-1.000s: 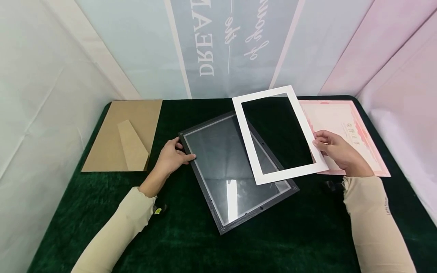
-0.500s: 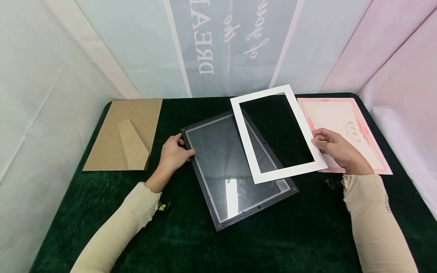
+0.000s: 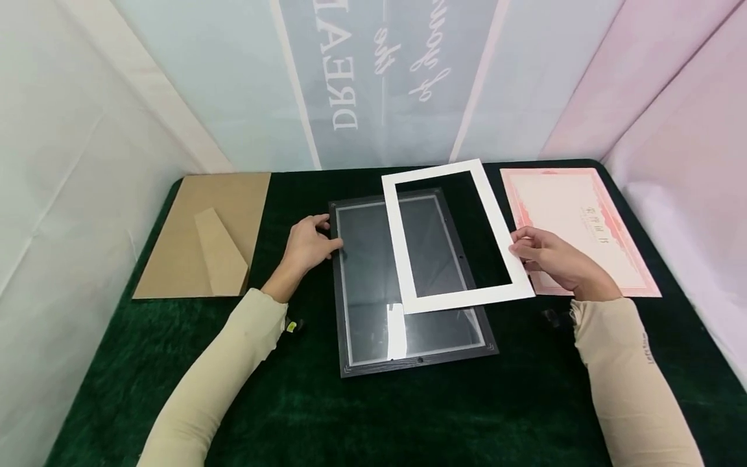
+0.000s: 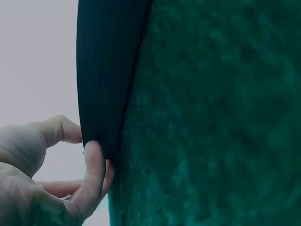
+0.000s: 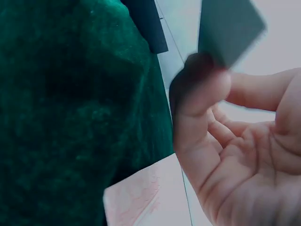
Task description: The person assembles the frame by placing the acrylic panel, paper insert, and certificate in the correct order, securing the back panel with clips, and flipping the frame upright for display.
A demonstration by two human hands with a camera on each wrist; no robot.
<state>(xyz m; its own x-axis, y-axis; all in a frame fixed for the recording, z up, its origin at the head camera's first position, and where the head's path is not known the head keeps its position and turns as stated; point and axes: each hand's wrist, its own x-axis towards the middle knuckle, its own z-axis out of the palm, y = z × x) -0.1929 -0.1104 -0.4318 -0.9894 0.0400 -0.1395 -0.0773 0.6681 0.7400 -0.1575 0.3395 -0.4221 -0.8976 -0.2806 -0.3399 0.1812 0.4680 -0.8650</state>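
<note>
A dark picture frame (image 3: 366, 279) with a clear glossy pane lies on the green cloth. My left hand (image 3: 310, 245) grips its far-left edge, thumb over the border. In the left wrist view, thumb and fingers meet the frame's dark side (image 4: 108, 75) near a corner. A white picture mat (image 3: 467, 299) with a rectangular opening is tilted above the frame, overlapping its right part in the head view. My right hand (image 3: 557, 261) pinches the mat's right edge between thumb and fingers. The right wrist view shows the mat's corner (image 5: 230, 28) rising from the fingertips.
On the left lies a brown backing board (image 3: 169, 259) with an easel leg (image 3: 222, 259). A pink-bordered certificate (image 3: 560, 201) lies at the right, partly behind the right hand. Dark green cloth (image 3: 327, 421) covers the table, and printed curtains (image 3: 233, 78) enclose its back and sides.
The frame has turned from slanted to nearly straight, its near corner swinging left. The left hand has shifted right with its edge. The right hand has brought the mat slightly left and nearer.
</note>
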